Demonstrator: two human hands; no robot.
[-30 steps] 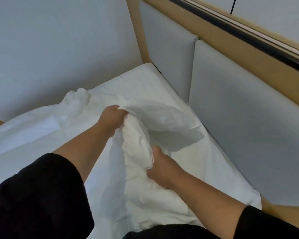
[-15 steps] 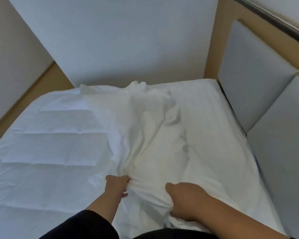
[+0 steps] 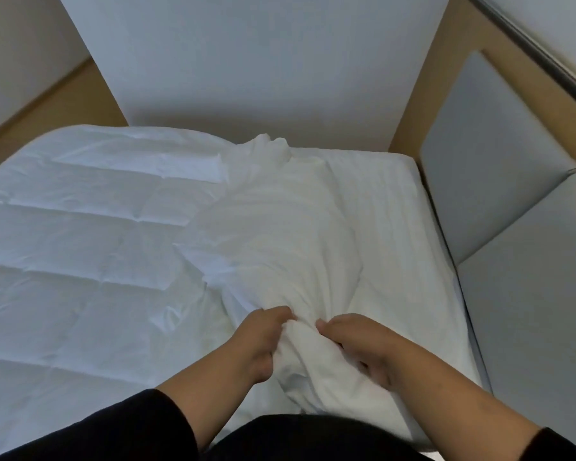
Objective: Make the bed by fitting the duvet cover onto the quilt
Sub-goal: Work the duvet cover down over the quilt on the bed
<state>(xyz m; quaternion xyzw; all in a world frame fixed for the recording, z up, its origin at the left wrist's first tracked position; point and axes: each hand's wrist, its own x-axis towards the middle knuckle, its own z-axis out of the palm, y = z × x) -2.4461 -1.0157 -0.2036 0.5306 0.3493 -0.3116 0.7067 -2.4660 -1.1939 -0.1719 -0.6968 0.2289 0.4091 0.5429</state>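
White cotton everywhere: the duvet cover (image 3: 290, 227) is now bunched in a ridge running away from the fingers, both hands closer together than half a second ago. Left hand (image 3: 260, 341) and right hand (image 3: 356, 344) clench its near end; quilt (image 3: 90, 247) lies flat just left, still uncovered.

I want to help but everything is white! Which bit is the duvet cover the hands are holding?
Find the grey padded headboard on the right, then look at the bed beside it. The duvet cover is the creamy, crumpled strip running from the far wall to the left hand and right hand, which grip it. The quilt left of it is flatter, bluish-white, with stitched squares.
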